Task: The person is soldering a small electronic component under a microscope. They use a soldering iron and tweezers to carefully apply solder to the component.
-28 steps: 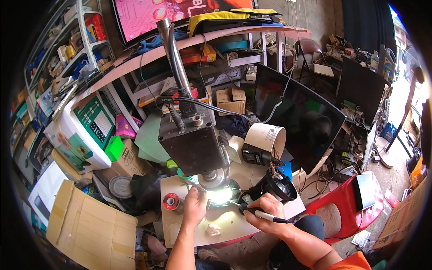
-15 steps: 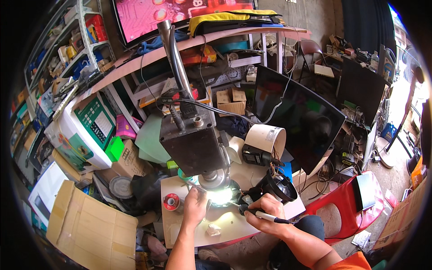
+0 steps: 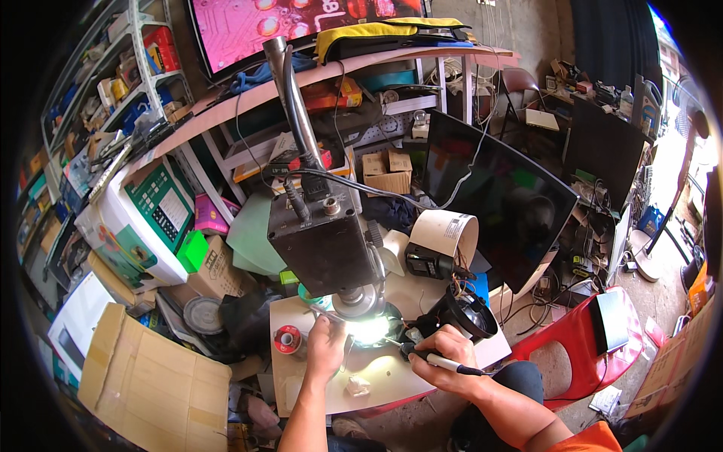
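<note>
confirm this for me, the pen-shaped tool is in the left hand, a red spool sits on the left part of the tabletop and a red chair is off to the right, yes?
Not quite: the head view shows the pen-shaped tool in the right hand. The red spool and red chair are as you say.

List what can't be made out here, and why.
Head view: work under the bright glow: washed out by glare.
Head view: anything beneath the left hand: covered by the hand.
Head view: pen-like tool in the right hand: tip too small beside glare.
Head view: lit screen: top cut off by picture edge.
</note>
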Available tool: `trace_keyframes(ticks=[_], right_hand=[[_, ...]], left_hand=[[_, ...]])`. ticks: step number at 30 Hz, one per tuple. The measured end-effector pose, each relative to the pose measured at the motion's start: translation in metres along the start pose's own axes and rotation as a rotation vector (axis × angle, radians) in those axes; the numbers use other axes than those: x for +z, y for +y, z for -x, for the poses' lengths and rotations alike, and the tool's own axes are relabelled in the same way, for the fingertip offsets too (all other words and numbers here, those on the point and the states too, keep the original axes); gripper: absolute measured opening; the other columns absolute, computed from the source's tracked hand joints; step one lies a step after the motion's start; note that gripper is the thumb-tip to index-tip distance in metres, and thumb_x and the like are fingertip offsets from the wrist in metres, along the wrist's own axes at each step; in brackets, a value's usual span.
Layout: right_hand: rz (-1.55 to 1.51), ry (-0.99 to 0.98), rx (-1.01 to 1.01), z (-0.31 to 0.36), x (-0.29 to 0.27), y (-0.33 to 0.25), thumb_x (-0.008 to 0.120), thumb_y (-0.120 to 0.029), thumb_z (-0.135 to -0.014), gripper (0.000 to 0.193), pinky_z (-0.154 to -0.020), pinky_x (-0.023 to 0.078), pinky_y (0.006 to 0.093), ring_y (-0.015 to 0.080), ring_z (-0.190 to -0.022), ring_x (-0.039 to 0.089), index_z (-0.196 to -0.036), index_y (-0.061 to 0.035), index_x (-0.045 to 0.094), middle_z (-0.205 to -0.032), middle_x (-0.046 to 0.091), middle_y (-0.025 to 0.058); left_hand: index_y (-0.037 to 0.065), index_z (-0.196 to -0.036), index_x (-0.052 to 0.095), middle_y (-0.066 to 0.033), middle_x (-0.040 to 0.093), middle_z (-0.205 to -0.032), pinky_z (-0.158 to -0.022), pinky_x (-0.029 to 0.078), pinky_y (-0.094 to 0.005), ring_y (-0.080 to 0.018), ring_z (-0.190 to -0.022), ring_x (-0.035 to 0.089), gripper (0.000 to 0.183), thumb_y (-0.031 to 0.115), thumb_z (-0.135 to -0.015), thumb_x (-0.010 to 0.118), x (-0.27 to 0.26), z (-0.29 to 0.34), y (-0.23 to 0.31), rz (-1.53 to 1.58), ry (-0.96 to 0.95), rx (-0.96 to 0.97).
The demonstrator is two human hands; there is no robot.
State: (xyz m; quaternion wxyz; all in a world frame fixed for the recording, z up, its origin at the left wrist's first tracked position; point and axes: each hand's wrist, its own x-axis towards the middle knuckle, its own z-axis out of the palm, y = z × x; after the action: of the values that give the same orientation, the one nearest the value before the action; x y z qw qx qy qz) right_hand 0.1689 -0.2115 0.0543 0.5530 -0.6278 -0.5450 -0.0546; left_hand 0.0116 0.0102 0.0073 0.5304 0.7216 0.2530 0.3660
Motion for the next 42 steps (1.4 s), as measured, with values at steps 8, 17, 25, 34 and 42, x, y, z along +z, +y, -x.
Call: trace_keyframes(ticks=[8,17,25,34,42], right_hand=[[0.000,-0.005,-0.011,0.000,0.000,0.001,0.086,-0.010,-0.071,0.023,-0.059,0.050,0.0385,0.0265,-0.067,0.062,-0.083,-0.0041,0.067,-0.073,0.066,0.0091],[0.009,-0.016,-0.028,-0.001,-0.001,0.000,0.086,-0.009,-0.071,0.023,-0.059,0.050,0.0380,0.0259,-0.067,0.062,-0.083,-0.0036,0.067,-0.073,0.066,0.0089],[-0.002,-0.005,-0.017,0.000,0.001,0.001,0.086,-0.010,-0.071,0.023,-0.059,0.050,0.0386,0.0262,-0.067,0.062,-0.083,-0.0037,0.067,-0.073,0.067,0.0091],[0.007,-0.019,-0.012,0.000,0.000,0.001,0.086,-0.011,-0.072,0.022,-0.060,0.050,0.0391,0.0266,-0.068,0.062,-0.082,-0.0039,0.067,-0.073,0.067,0.0093],[0.009,-0.019,-0.006,0.000,0.000,0.001,0.086,-0.011,-0.072,0.023,-0.060,0.050,0.0391,0.0269,-0.068,0.062,-0.082,-0.0039,0.067,-0.073,0.066,0.0091]], left_hand=[[-0.003,-0.112,0.061,-0.0072,0.071,-0.099,-0.083,0.050,-0.0311,-0.0136,-0.090,0.064,0.017,0.011,-0.103,0.061,0.001,0.002,0.010,0.013,-0.017,-0.006],[-0.003,-0.112,0.061,-0.0073,0.071,-0.098,-0.083,0.050,-0.0312,-0.0137,-0.090,0.064,0.018,0.013,-0.103,0.061,0.000,0.001,0.003,0.018,-0.010,-0.008],[-0.003,-0.113,0.061,-0.0069,0.071,-0.100,-0.084,0.049,-0.0306,-0.0134,-0.091,0.063,0.018,0.014,-0.104,0.060,0.001,0.001,0.006,0.045,-0.023,-0.002],[-0.003,-0.114,0.061,-0.0054,0.070,-0.099,-0.085,0.049,-0.0307,-0.0125,-0.091,0.062,0.020,0.015,-0.105,0.059,0.000,0.001,0.004,0.057,-0.035,0.004],[-0.003,-0.113,0.062,-0.0059,0.071,-0.100,-0.085,0.049,-0.0307,-0.0125,-0.091,0.062,0.019,0.015,-0.105,0.060,0.000,0.001,0.006,0.034,-0.044,0.002]])
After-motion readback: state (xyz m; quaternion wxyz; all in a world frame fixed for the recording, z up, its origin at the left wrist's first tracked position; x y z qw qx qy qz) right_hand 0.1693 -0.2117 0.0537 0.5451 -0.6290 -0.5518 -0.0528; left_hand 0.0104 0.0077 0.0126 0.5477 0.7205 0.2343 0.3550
